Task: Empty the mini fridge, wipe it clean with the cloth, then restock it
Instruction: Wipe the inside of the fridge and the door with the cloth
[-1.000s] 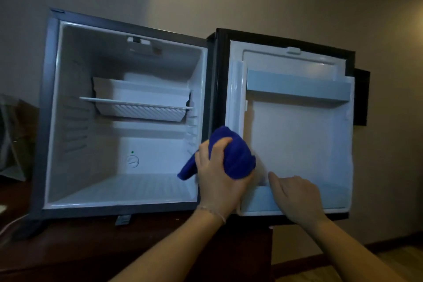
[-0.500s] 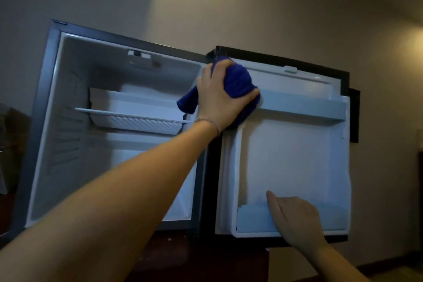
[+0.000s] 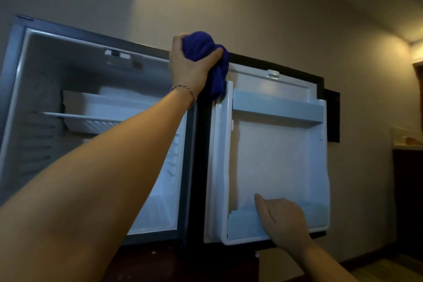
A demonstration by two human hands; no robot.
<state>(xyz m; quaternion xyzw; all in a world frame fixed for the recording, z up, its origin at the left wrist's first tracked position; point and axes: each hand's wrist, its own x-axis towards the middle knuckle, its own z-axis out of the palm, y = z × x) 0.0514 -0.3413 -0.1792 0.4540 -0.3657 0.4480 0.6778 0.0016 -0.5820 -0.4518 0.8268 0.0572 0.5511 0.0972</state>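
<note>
Both of my hands are on the fridge door [image 3: 274, 162], which stands swung wide open on the right half of the frame. My left hand [image 3: 192, 64] is up at the top centre of the frame, fingers curled tight around the bunched blue cloth [image 3: 206, 52], and the cloth hangs down against the door's upper hinge-side corner, where the door meets the mini fridge [image 3: 29, 121]. A thin bracelet [image 3: 183, 91] sits on that wrist. My right hand [image 3: 283, 220] is low at the lower right, resting on the front of the bottom door shelf [image 3: 242, 226]; its thumb points up, and I cannot tell whether its hidden fingers hook over the rim. An upper door shelf [image 3: 277, 110] crosses the door near its top. Inside the cabinet, at the left of the frame, a white wire rack [image 3: 87, 119] sits at mid height.
</note>
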